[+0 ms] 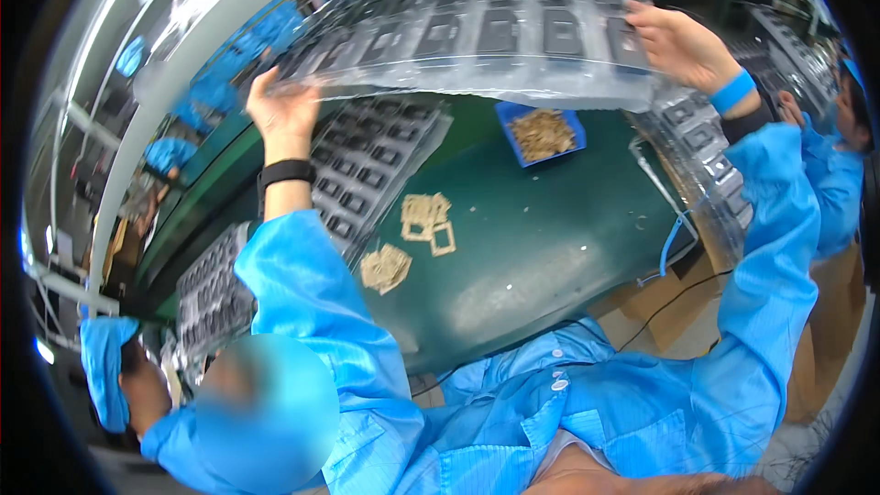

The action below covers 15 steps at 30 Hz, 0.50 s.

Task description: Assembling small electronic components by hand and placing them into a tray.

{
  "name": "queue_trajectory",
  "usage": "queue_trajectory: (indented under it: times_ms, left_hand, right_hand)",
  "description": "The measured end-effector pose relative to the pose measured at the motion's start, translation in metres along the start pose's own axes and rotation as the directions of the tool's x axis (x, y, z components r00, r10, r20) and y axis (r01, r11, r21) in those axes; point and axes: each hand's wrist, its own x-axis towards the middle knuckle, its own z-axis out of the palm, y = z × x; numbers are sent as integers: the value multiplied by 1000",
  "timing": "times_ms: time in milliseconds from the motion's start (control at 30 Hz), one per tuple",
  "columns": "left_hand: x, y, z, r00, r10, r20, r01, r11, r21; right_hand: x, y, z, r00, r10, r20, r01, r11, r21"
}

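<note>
A clear plastic tray [417, 78] with rows of dark flat rectangular parts is held up above the far side of the table. My left hand [282, 112] is closed on its near left corner. At its right edge, my right hand [680, 46] grips the plastic between thumb and fingers. Below the raised tray, a second clear tray [353, 185] of dark parts lies at the left of the table. Two small piles of tan square frames, one pile [425, 218] and another pile [385, 269], rest beside it.
A blue bin [554, 158] of tan scraps stands on the green tabletop [513, 238]. Another tray [704, 139] lies along the right edge, near a blue strap [674, 247]. Co-workers in blue sit at the left [266, 412] and right [839, 174]. Cardboard [678, 307] is below the table.
</note>
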Motion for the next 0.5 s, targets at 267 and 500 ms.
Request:
queue_trajectory:
  times_ms: [267, 500]
  left_hand:
    - [-131, 119, -103, 912, 368, -181, -376, 927, -9]
    - [-169, 150, -154, 828, 492, -270, -488, 868, 87]
  right_hand:
    - [183, 79, 127, 968, 153, 199, -145, 988, -54]
    - [315, 146, 188, 852, 174, 494, -214, 976, 26]
